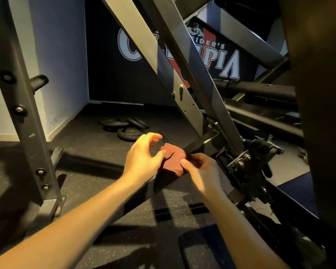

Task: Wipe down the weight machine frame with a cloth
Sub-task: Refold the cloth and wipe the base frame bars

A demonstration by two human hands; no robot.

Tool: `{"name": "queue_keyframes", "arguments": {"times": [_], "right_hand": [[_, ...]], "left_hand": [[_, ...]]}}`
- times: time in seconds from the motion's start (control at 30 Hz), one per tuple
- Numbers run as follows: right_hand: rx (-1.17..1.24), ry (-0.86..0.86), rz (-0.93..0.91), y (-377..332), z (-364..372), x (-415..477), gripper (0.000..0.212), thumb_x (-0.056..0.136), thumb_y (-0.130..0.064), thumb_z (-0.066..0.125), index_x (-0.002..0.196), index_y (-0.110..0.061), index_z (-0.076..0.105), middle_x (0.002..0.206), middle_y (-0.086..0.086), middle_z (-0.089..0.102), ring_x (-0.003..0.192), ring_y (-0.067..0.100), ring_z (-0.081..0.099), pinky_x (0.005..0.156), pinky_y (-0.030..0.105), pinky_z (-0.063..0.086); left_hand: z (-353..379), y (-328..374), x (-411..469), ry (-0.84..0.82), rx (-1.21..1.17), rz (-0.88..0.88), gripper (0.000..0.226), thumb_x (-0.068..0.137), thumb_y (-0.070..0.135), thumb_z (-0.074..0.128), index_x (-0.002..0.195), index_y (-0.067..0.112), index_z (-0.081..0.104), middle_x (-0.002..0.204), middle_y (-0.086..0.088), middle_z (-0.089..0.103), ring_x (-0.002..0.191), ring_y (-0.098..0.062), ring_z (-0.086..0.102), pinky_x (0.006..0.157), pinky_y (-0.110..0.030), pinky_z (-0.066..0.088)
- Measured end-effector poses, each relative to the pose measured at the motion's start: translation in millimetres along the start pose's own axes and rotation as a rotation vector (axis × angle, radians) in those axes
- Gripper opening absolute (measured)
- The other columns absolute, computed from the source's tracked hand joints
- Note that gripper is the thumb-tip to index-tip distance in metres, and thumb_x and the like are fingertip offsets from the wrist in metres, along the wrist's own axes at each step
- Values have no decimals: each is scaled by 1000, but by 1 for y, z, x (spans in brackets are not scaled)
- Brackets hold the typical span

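Low beside a weight machine frame (184,61) in a dim gym, a person holds a folded reddish cloth (174,159) between both hands. The right hand (200,169) pinches the cloth under its thumb; the left hand (144,158) touches the cloth's near edge, its grip loosely spread with fingers curved. Weight plates (127,127) lie on the rubber floor (89,156) beyond.

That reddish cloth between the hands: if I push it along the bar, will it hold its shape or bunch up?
Likely floppy: the cloth is folded into a small pad with its lower edge sagging over the dark bar. It looks light, since the right hand holds it with a thumb pinch. Pushed flat it will probably bunch or unfold, so the left hand may need to steady it.
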State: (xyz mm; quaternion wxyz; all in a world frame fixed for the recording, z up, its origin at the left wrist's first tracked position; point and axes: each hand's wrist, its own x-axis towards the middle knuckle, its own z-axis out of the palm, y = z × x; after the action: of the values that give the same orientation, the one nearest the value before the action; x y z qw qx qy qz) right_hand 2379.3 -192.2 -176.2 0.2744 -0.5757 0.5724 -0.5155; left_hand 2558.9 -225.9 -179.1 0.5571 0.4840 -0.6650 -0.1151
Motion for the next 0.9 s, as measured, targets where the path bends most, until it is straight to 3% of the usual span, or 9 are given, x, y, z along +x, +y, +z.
{"name": "queue_keyframes", "arguments": {"times": [0.1, 0.2, 0.3, 0.4, 0.5, 0.63, 0.77, 0.9], "right_hand": [[95, 163, 92, -10, -2, 19, 25, 94, -23, 72, 117, -18, 67, 103, -4, 69, 101, 12, 67, 98, 37, 55], [112, 171, 194, -9, -10, 30, 30, 95, -33, 69, 119, -16, 66, 101, -4, 68, 97, 11, 64, 96, 34, 52], [234, 143, 285, 1, -20, 30, 23, 99, -44, 61, 106, -23, 62, 98, 0, 67, 91, 13, 62, 89, 33, 47], [325, 233, 265, 9, -21, 34, 22, 101, -46, 56, 99, -26, 65, 102, 3, 70, 100, 19, 65, 95, 38, 51], [290, 286, 247, 15, -7, 29, 32, 105, -43, 50, 109, -19, 70, 104, 5, 71, 102, 22, 66, 96, 42, 53], [291, 344, 66, 23, 10, 14, 21, 107, -32, 49, 106, -22, 67, 102, -5, 69, 99, 4, 63, 83, 24, 47], [165, 317, 26, 37, 27, 10, 7, 99, -18, 63, 105, -20, 64, 98, -6, 67, 94, 5, 64, 75, 11, 47], [132, 304, 79, 46, 40, 6, 11, 95, -15, 69, 105, -19, 64, 94, -8, 66, 93, 5, 64, 75, 13, 47]], "left_hand": [[23, 8, 0, -32, 62, 225, 34, 91, 25, 75, 124, 27, 70, 122, 12, 62, 114, -5, 57, 97, -29, 51], [49, 17, 9, -237, 78, 98, 39, 99, 41, 62, 138, 33, 63, 146, 12, 49, 133, -9, 46, 107, -30, 43], [72, 24, 19, -344, -141, -31, 46, 98, 50, 60, 141, 33, 58, 144, 9, 52, 129, -15, 54, 105, -36, 51], [87, 23, 22, -251, -209, -75, 57, 90, 48, 74, 142, 32, 57, 139, 7, 59, 123, -12, 59, 102, -31, 53], [88, 12, 15, -191, -155, 76, 50, 90, 28, 78, 137, 25, 64, 139, 7, 60, 126, -13, 58, 106, -31, 50], [71, -24, -15, -142, -45, 221, 46, 88, 16, 79, 132, 24, 69, 143, 7, 59, 129, -12, 56, 110, -41, 49], [46, -62, -45, -110, 66, 247, 52, 85, 16, 82, 134, 25, 68, 147, 4, 57, 132, -17, 56, 111, -42, 48], [23, -94, -67, -114, 142, 284, 56, 81, 11, 85, 134, 20, 68, 146, -6, 58, 129, -25, 60, 107, -44, 51]]}}
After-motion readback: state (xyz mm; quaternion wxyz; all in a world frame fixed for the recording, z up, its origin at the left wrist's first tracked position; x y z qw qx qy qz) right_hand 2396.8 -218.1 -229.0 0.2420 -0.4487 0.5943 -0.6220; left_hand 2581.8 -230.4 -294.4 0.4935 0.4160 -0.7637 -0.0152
